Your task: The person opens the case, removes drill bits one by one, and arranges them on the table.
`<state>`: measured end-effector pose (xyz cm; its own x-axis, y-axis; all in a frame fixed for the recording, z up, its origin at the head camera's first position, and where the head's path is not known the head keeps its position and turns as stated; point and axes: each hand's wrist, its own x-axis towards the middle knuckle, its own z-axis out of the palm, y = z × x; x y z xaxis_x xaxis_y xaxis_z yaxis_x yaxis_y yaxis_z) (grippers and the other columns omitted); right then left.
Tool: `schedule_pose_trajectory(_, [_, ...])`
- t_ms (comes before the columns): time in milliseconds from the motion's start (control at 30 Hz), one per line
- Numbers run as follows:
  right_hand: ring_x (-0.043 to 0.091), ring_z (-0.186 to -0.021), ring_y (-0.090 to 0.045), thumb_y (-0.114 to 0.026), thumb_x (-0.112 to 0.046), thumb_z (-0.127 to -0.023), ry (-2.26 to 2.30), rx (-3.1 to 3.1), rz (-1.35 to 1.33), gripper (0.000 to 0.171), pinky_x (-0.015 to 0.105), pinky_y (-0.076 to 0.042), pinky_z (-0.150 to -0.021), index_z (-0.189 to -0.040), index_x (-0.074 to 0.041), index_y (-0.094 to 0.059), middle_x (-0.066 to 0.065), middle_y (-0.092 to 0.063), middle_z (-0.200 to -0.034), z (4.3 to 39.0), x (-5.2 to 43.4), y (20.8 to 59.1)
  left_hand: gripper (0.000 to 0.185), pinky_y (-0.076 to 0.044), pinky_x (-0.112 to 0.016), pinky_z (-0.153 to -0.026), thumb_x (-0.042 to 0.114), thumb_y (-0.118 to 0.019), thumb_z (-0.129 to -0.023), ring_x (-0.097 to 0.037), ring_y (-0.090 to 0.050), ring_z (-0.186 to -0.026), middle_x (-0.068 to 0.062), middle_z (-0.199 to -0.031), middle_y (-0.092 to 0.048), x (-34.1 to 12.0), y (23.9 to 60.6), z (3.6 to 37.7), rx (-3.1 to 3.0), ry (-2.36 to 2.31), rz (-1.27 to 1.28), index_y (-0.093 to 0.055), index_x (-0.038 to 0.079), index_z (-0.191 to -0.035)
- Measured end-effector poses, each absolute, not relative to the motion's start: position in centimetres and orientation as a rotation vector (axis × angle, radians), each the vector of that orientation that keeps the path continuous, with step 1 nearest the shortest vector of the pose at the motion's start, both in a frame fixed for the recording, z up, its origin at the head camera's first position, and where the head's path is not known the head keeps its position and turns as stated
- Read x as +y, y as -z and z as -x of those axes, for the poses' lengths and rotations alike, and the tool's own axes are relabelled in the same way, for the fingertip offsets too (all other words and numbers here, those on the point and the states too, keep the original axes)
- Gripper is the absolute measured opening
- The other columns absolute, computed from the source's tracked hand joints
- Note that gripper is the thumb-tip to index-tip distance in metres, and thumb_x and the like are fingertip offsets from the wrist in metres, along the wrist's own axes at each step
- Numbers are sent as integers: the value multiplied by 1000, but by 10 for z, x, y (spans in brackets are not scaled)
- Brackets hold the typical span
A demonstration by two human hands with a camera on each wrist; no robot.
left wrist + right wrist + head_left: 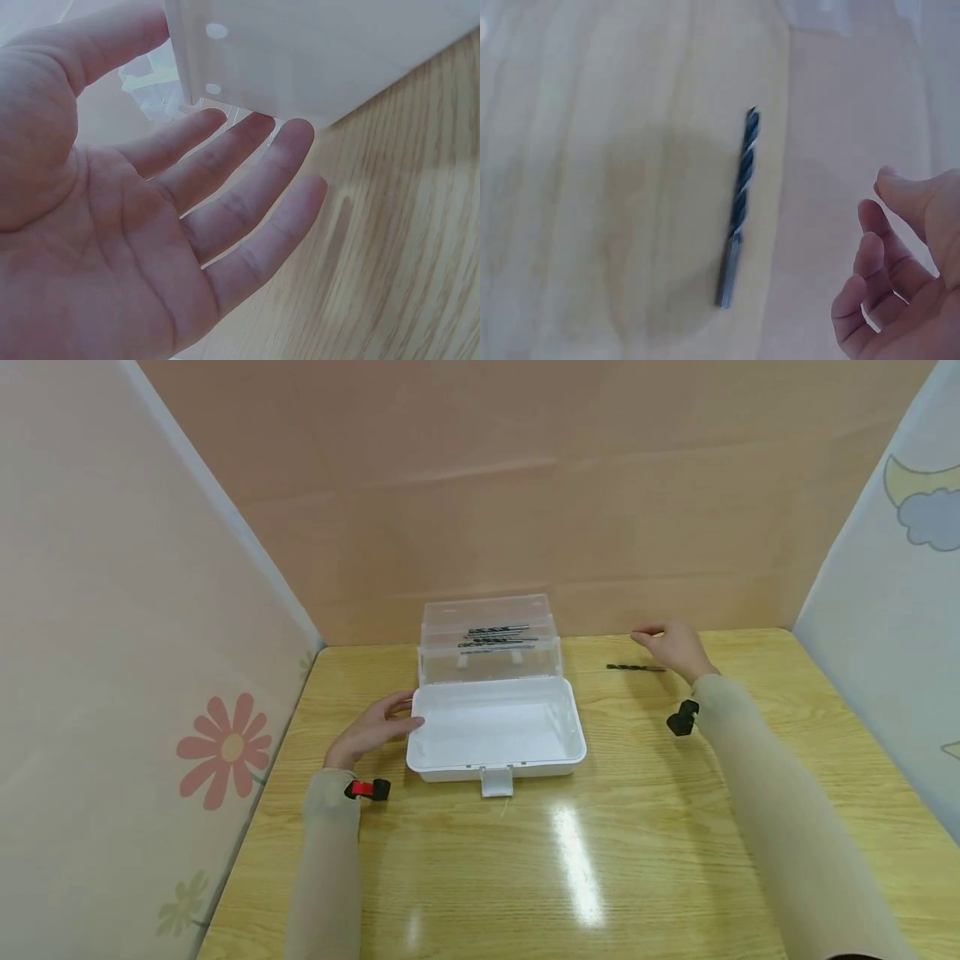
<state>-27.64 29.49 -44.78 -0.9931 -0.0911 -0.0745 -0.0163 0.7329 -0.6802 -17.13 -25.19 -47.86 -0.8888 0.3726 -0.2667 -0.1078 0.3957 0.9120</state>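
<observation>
A white plastic box (468, 771) stands on the table with its clear lid (450, 670) folded back behind it. My left hand (373, 728) is at the box's left side, thumb at the rim. In the left wrist view its fingers spread loosely beside the white wall (255, 67). Several dark twist drill bits (498, 630) lie in the lid. One more drill bit (636, 667) lies on the table, right of the box. Above and just beyond it, my right hand (678, 650) has its fingers bent loosely with nothing between them, apart from the drill bit (742, 184).
The wooden table (420, 877) runs back to an orange-tan backdrop (480, 493). Pale panels rise on both sides, the left one (135, 635) with printed flowers. The box's front latch (497, 782) hangs down toward the near side.
</observation>
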Motion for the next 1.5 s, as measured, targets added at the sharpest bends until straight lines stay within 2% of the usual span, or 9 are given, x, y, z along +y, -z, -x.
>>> schedule_pose_trajectory(300, [46, -137, -55, -59, -43, -110, 1141, 2791, 173, 54, 63, -47, -112, -144, -2, -65, 25, -56, -155, 284, 246, 410, 76, -45, -59, -120, 30, -69, -106, -43, -42, -153, -20, -171, -36, -252, 478, 169, 2212, -1509, -232, -29, 10, -169])
schedule_pose_trajectory(500, [44, -133, -58, -62, -33, -109, 1119, 2811, 266, 45, 60, -50, -108, -139, -1, -68, 26, -62, -148, 288, 213, 386, 78, -47, -58, -118, 32, -70, -105, -42, -46, -151, -19, -170, -37, -252, 478, 171, 2217, -1504, -228, -30, 12, -169])
schedule_pose_trajectory(733, [40, -131, -60, -67, -25, -106, 1103, 2799, 337, 36, 57, -51, -106, -130, 0, -74, 24, -68, -139, 292, 185, 378, 77, -46, -59, -119, 31, -69, -106, -43, -43, -153, -20, -171, -35, -251, 477, 172, 2212, -1509, -243, -29, 10, -169])
schedule_pose_trajectory(1000, [36, -115, -65, -71, -19, -104, 1091, 2723, 383, 28, 48, -55, -94, -123, 0, -76, 22, -71, -131, 292, 156, 374, 79, -45, -59, -120, 34, -70, -105, -43, -44, -152, -20, -171, -35, -252, 476, 171, 2220, -1500, -216, -29, 12, -169])
schedule_pose_trajectory(1267, [38, -117, -67, -72, -10, -101, 1014, 2697, 490, 23, 54, -53, -108, -120, 2, -77, 22, -75, -125, 291, 134, 374, 79, -45, -58, -120, 33, -69, -106, -44, -43, -153, -21, -171, -35, -251, 476, 170, 2213, -1510, -220, -28, 10, -169])
schedule_pose_trajectory(1500, [37, -115, -67, -75, -9, -100, 920, 2715, 553, 21, 52, -56, -105, -117, 2, -78, 22, -74, -124, 290, 129, 378, 80, -47, -57, -119, 34, -70, -105, -43, -45, -152, -21, -171, -35, -251, 481, 170, 2214, -1508, -202, -28, 11, -169])
